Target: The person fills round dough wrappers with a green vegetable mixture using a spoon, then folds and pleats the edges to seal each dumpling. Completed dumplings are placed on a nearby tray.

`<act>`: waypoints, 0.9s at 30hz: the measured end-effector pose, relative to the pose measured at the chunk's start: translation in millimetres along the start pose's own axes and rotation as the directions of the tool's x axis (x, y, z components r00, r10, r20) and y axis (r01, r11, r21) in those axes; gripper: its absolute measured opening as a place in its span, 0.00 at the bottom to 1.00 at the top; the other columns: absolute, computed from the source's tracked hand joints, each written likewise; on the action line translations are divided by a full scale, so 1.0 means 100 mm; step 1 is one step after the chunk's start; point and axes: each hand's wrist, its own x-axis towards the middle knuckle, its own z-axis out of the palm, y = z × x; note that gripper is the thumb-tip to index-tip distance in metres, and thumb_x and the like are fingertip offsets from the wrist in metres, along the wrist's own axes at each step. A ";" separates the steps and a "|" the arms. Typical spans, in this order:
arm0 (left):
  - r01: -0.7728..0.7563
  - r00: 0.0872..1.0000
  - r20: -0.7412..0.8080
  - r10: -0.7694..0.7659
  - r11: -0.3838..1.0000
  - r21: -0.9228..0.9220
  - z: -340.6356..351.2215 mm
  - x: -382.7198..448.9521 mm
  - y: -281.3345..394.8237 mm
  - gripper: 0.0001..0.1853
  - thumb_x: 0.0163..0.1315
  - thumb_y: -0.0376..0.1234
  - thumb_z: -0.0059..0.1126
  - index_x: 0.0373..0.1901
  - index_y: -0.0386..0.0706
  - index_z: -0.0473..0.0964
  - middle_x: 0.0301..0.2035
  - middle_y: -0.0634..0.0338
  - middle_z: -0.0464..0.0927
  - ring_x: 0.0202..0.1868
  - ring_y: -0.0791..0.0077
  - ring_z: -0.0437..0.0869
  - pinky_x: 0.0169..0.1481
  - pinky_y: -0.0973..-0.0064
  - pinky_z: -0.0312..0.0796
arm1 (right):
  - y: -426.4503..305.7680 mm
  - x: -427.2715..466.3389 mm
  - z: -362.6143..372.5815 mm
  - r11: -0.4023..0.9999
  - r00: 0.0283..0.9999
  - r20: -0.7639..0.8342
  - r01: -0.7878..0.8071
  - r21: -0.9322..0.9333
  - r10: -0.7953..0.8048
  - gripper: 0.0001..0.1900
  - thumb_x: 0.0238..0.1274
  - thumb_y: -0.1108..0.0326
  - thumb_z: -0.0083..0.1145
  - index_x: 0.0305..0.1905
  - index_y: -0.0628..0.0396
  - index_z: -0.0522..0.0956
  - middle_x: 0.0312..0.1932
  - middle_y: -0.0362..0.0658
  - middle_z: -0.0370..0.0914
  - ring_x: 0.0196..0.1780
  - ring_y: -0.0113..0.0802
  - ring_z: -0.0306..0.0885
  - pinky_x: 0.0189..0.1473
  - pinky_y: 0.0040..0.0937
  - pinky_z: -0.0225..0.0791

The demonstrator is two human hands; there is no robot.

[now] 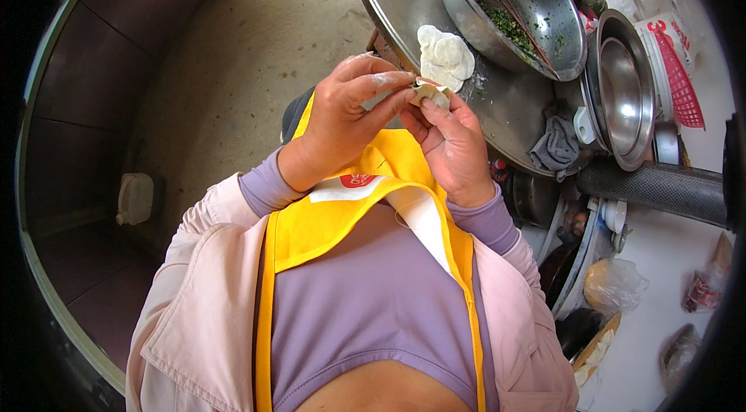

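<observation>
A small dumpling [432, 95] of pale dough is held between both hands above the edge of the round metal table [408, 1]. My left hand [349, 106] pinches its left edge with flour-dusted fingertips. My right hand [453, 141] supports it from the right, thumb against the dough. How far its edge is sealed cannot be made out. Just beyond, overlapping round dough wrappers [447, 56] lie on the table. Behind them, a large steel bowl [460, 21] contains chopped green filling [513, 30], with chopsticks [518, 18] resting inside it.
A grey cloth [555, 142] hangs at the table's right edge. Beside it, stacked metal basins [619, 94] and a red plastic basket [679, 82] stand close together. A dark textured cylinder [655, 187] juts in from the right. On the floor at left stands a plastic jug [135, 199].
</observation>
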 end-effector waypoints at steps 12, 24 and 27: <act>-0.081 0.997 0.017 0.080 0.994 0.076 -0.03 0.02 -0.01 0.08 0.59 0.25 0.65 0.40 0.41 0.83 0.36 0.54 0.83 0.38 0.64 0.84 0.61 0.59 0.72 | -0.01 0.00 0.03 0.999 1.000 0.002 -0.013 -0.043 0.014 0.15 0.71 0.73 0.51 0.59 0.60 0.70 0.53 0.47 0.76 0.54 0.34 0.79 0.60 0.32 0.73; -0.087 0.995 0.057 0.082 0.993 0.085 -0.06 0.01 -0.07 0.04 0.59 0.26 0.65 0.36 0.41 0.83 0.35 0.56 0.83 0.39 0.64 0.84 0.61 0.59 0.72 | 0.03 -0.01 0.05 0.994 0.999 0.037 -0.018 -0.108 0.022 0.13 0.71 0.73 0.51 0.57 0.62 0.71 0.52 0.45 0.77 0.53 0.30 0.78 0.60 0.31 0.74; -0.062 0.996 0.062 0.058 0.996 0.063 -0.05 0.00 -0.07 0.04 0.60 0.26 0.65 0.36 0.41 0.83 0.34 0.56 0.83 0.39 0.65 0.83 0.60 0.60 0.73 | 0.02 -0.01 0.05 0.988 1.000 0.029 0.004 -0.152 0.001 0.13 0.71 0.72 0.51 0.57 0.62 0.71 0.51 0.45 0.77 0.53 0.29 0.78 0.59 0.30 0.74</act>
